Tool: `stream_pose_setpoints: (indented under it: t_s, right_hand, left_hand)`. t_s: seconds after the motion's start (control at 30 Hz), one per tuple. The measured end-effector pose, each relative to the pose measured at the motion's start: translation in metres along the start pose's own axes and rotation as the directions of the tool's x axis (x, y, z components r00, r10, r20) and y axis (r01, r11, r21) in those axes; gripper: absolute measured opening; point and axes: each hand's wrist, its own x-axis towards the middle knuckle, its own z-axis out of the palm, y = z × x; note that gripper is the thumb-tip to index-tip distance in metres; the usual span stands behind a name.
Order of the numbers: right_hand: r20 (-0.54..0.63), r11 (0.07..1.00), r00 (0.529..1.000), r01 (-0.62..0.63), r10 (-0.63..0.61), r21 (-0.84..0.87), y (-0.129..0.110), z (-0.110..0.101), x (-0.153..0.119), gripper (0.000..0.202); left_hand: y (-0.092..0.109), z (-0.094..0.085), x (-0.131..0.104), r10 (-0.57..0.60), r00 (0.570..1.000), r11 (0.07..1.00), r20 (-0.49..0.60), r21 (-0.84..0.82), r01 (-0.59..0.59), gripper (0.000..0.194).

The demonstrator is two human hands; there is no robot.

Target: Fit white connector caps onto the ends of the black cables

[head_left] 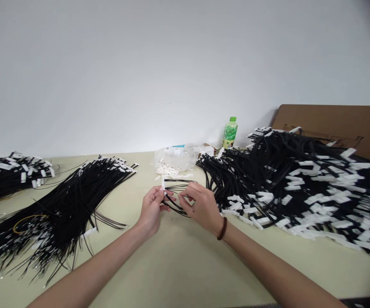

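Observation:
Near the middle of the table, my left hand (154,207) pinches a black wire harness (176,209) close to a white connector (163,183). The connector stands up just above the thumb. Several thin black wires arc from it toward the right. My right hand (200,203), with a dark brown band on its wrist, has thumb and fingers drawn together at the wires' right side. What lies between its fingertips is too small to make out. Just beyond the hands, loose white connectors (168,170) spill from a clear plastic bag (181,157).
At the right spreads a large heap of black cables with white connectors (268,184), a cardboard box (332,128) behind it. A green-capped bottle (229,133) stands by the wall. Bundles of black wires (75,199) and more black cables (8,177) lie at the left.

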Motion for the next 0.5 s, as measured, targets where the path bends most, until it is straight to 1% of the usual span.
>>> stream_pose_setpoints:
  t_s: [0.5]
  right_hand:
    - [0.026, 0.999, 0.999, 0.033, -0.032, -0.033, -0.0001, 0.0005, -0.0015, 0.023]
  left_hand:
    - [-0.0009, 0.0004, 0.0009, 0.002, 1.0, 1.0, -0.007, -0.012, -0.002, 0.026]
